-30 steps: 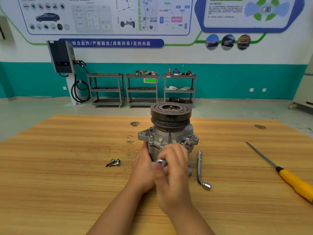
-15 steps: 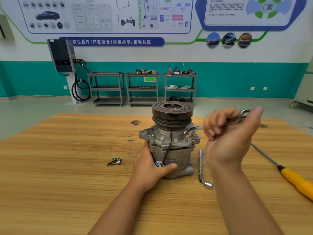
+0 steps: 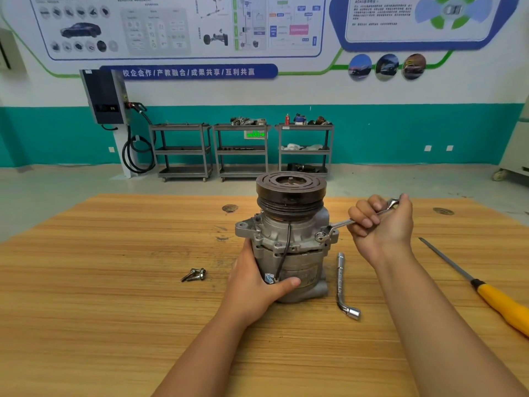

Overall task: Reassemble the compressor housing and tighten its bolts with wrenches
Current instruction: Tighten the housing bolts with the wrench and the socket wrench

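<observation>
The compressor (image 3: 294,245) stands upright on the wooden table (image 3: 114,310), its dark pulley on top and grey metal housing below. My left hand (image 3: 257,285) grips the lower housing from the left, thumb across the front. My right hand (image 3: 383,224) is closed around a silver ring wrench (image 3: 340,224), whose ring end sits on a bolt at the housing's right flange. Two loose bolts (image 3: 196,275) lie on the table to the left of the compressor.
An L-shaped socket wrench (image 3: 342,285) lies just right of the compressor. A yellow-handled file (image 3: 486,293) lies at the table's right side. Grey shelving carts (image 3: 242,150) stand by the far wall.
My right hand left the compressor's front and swung out to the right with the wrench. The wrench's ring end has come down onto the right flange bolt. My left hand stays on the housing.
</observation>
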{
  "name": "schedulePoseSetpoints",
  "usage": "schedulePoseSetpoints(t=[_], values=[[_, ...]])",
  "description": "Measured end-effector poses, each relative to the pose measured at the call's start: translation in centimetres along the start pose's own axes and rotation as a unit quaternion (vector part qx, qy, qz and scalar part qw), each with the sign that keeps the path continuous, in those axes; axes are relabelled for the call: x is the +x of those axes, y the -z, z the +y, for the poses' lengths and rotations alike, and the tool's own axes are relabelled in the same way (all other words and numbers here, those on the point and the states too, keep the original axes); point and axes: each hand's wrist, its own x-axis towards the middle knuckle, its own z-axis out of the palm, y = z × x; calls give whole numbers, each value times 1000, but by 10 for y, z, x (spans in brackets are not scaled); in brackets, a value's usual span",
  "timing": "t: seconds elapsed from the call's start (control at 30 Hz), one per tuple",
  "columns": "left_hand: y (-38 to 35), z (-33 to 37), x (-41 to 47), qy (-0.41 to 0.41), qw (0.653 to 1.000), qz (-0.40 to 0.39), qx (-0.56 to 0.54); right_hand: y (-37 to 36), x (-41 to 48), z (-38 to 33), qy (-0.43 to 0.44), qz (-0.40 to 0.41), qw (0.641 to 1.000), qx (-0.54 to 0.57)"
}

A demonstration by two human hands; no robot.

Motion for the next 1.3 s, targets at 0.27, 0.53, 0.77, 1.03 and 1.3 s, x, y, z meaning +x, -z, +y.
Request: schedulePoseSetpoints(t=[0.27,0.53,0.77,1.03,1.3], values=[[0,-1,0,-4,1000,3,10,12,-25,9,64,51,994,66],[0,-1,1,-13,999,10,30,-3,-82,45,292,19,956,17],[-1,0,0,-11,998,23,60,-11,-103,88,469,-94,849,-223],[-7,-8,-8,32,995,28,88,-44,-92,101,406,-120,594,-684],[2,2,0,-30,999,5,30,-63,-80,42,297,-177,859,-377]])
